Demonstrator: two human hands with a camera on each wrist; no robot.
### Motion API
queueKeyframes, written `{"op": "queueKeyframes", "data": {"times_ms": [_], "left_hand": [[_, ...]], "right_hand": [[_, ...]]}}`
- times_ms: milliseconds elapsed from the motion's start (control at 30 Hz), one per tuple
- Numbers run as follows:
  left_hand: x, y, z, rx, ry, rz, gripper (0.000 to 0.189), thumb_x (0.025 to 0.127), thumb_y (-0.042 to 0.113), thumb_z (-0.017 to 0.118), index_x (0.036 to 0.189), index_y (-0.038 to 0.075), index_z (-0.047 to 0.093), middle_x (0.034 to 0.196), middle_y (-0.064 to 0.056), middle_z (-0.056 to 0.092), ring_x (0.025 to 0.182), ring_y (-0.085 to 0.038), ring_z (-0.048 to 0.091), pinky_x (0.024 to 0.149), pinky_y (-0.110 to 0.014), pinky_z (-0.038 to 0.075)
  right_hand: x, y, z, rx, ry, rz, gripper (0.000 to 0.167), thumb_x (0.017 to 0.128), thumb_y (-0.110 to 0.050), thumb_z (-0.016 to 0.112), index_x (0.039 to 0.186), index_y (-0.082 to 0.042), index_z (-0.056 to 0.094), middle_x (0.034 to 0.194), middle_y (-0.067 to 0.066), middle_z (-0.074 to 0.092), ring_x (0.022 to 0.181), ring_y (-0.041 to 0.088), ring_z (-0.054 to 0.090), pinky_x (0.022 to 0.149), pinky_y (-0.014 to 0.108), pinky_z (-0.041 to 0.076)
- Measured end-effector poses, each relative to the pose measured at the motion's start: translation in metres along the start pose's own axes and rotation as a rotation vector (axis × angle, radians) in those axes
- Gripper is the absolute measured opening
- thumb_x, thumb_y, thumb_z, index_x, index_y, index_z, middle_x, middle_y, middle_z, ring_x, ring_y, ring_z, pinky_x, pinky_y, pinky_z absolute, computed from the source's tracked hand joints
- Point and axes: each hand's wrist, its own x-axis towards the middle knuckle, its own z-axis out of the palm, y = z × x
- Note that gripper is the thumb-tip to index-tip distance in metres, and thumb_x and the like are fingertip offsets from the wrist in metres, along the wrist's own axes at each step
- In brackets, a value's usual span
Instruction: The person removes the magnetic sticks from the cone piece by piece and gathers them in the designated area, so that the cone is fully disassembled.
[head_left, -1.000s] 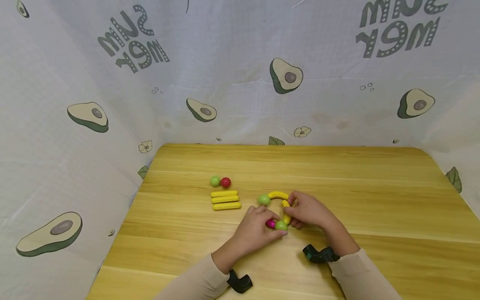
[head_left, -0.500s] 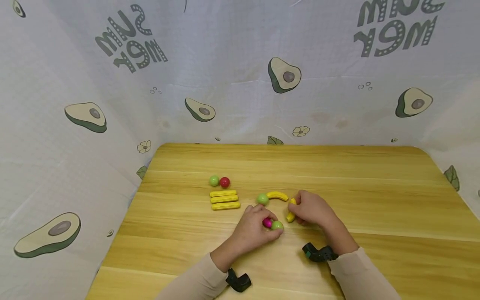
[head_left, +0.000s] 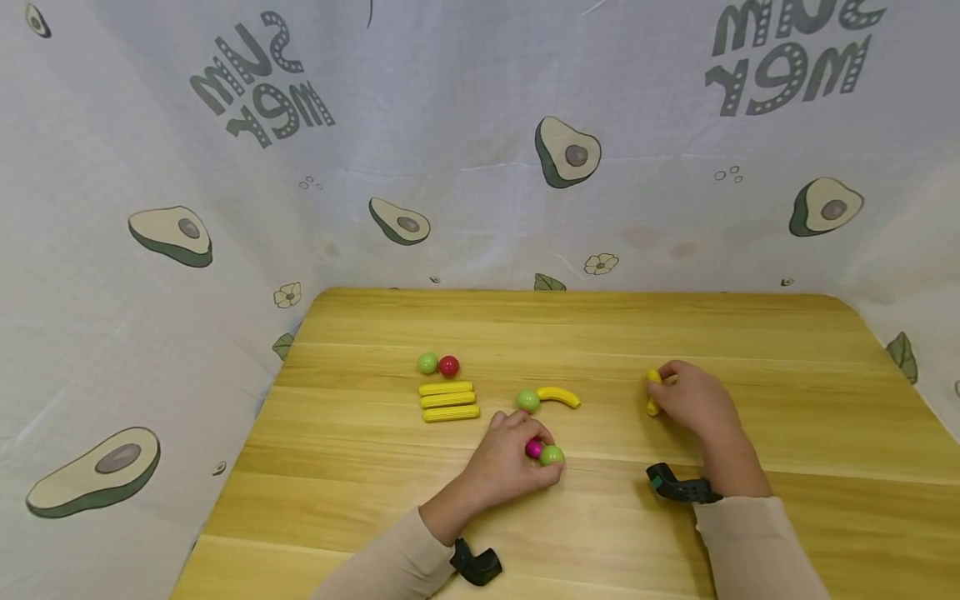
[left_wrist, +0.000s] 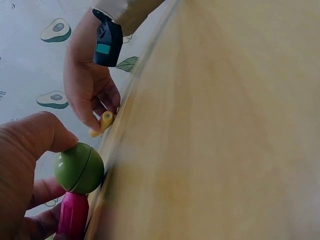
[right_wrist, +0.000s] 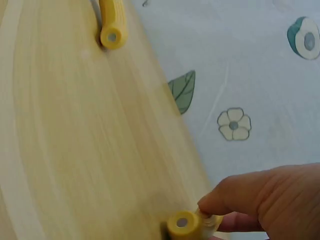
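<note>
My left hand (head_left: 508, 460) holds a pink magnetic rod (left_wrist: 73, 215) and a green ball (left_wrist: 80, 169) touching its end; the thumb lies against the ball. Most of the rod is hidden by the fingers in the head view. Off to the right, my right hand (head_left: 699, 402) pinches a yellow curved magnetic rod (head_left: 652, 393), whose round end with a grey metal spot shows in the right wrist view. Just beyond the left fingers, a second green ball (head_left: 528, 401) touches another yellow curved rod (head_left: 560, 397) on the table.
Three straight yellow rods (head_left: 448, 400) lie side by side, left of the hands. Behind them sit a light green ball (head_left: 427, 362) and a red ball (head_left: 449, 366). The wooden table (head_left: 675, 325) backs onto a white avocado-print curtain (head_left: 465, 167).
My right hand has drawn its yellow curved rod away from the green ball and the other curved rod, then carried it right and farther back. The left hand stays nearly still.
</note>
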Motion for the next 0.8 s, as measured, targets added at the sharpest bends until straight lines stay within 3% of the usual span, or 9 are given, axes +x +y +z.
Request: {"op": "queueKeyframes", "data": {"times_ms": [300,600,800], "left_hand": [[-0.001,-0.003,0.000,-0.008,-0.015,0.000,0.016,0.084,0.037,0.076,0.092,0.027,0.067,0.094,0.014,0.055,0.086,-0.006,0.040,0.073,-0.017,0.034],[-0.001,-0.004,-0.003,-0.004,-0.072,0.032,0.016,0.083,0.034,0.070,0.094,0.026,0.062,0.091,0.013,0.050,0.084,-0.007,0.037,0.073,-0.018,0.031],[-0.001,-0.003,-0.004,0.006,-0.078,0.052,0.016,0.083,0.033,0.069,0.094,0.024,0.062,0.091,0.012,0.051,0.084,-0.007,0.037,0.073,-0.018,0.031]], "right_hand": [[0.001,0.004,0.001,0.005,0.064,-0.009,0.044,0.101,-0.032,0.060,0.125,0.005,0.060,0.116,0.028,0.068,0.084,0.029,0.066,0.066,0.034,0.047],[0.003,-0.003,0.009,0.005,0.069,-0.047,0.044,0.101,-0.035,0.062,0.126,0.002,0.062,0.116,0.026,0.067,0.089,0.032,0.065,0.073,0.043,0.051],[-0.002,-0.014,0.008,-0.011,0.107,-0.086,0.046,0.101,-0.035,0.063,0.128,0.002,0.061,0.124,0.030,0.062,0.103,0.042,0.061,0.082,0.054,0.051]]}}
